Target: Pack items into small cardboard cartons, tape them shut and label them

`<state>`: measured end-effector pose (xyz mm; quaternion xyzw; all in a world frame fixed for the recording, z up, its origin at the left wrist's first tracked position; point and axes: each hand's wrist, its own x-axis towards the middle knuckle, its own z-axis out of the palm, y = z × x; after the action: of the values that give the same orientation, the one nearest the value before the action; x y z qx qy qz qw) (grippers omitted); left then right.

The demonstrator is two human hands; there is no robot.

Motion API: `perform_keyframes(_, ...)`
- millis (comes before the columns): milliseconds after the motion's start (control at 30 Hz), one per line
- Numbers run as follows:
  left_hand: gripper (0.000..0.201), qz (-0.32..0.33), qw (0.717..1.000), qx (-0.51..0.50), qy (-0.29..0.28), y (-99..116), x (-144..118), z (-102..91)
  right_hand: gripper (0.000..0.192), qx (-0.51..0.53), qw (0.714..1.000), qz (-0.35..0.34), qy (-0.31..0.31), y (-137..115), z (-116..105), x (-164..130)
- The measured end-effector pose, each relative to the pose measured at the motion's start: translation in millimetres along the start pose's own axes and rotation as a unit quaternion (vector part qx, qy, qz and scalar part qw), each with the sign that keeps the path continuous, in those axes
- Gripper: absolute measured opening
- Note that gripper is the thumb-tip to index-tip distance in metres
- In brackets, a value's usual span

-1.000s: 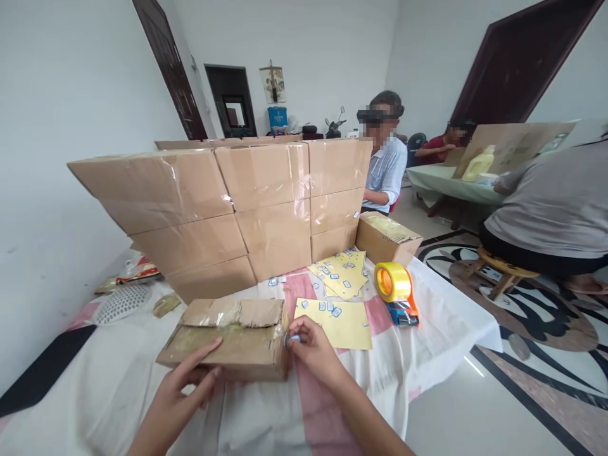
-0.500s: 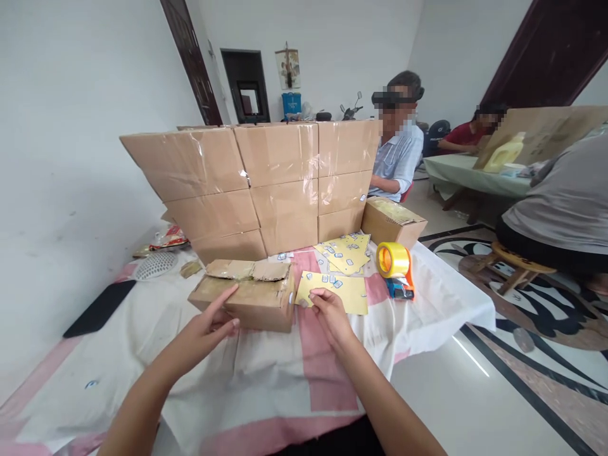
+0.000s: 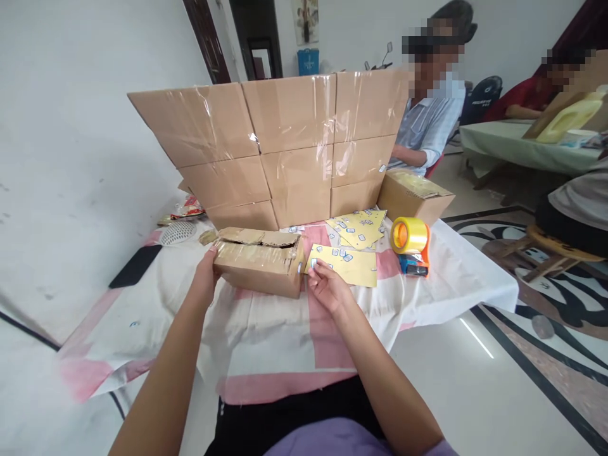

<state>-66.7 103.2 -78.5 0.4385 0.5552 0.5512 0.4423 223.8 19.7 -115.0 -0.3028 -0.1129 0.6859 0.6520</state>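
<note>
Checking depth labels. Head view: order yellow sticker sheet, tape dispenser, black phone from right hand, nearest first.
1. Yellow sticker sheet, under the right hand's fingers, on the tablecloth.
2. Orange tape dispenser with a yellow roll, to its right.
3. Flat black phone, far left, past the worn cardboard box.

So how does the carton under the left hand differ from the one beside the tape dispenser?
The near carton lies lengthwise by the table's front, its top flaps torn and ragged; the far carton sits angled behind the tape dispenser, top flat and taped. The left hand touches the near one; the far one is untouched. Both are brown cardboard.
</note>
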Motion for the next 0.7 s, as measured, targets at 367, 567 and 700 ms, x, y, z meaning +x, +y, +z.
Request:
perform_keyframes(367,0.049,-0.043,0.998,-0.021,0.029,-5.9,2.9,-6.0,0.038,-0.09,0.996,0.003,0.016,12.0,10.9,-2.9)
perform_keyframes(567,0.051,-0.036,0.999,-0.019,0.029,-6.9,2.0,-6.1,0.034,-0.145,0.989,-0.023,0.008,21.1,10.0,-5.4)
perform_keyframes(700,0.054,-0.028,0.999,-0.016,0.021,-8.0,0.9,-8.8,0.032,-0.18,0.981,-0.076,0.008,23.4,8.8,-5.5)
